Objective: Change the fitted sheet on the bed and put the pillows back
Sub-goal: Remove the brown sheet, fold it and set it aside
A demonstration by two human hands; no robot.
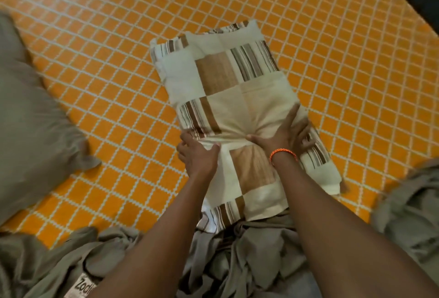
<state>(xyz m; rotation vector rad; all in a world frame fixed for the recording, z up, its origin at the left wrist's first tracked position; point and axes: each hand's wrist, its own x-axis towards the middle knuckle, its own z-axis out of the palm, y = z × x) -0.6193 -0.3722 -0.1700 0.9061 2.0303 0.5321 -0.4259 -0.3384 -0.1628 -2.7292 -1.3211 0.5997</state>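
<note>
Pillow (240, 107) in a cream, brown and striped patchwork case lies at the centre of the frame on the orange lattice-patterned sheet (107, 64), tilted toward the upper left. Your left hand (198, 155) clasps its left edge, thumb pinching the fabric against curled fingers. Your right hand (283, 135), with an orange bracelet (283, 154) at the wrist, presses on top with fingers spread and bent, thumb digging in so the cloth puckers between both thumbs. Grey pillow (31, 117) sits at the left edge. Crumpled grey sheet (237, 257) is heaped along the bottom, under the patchwork pillow's near end.
</note>
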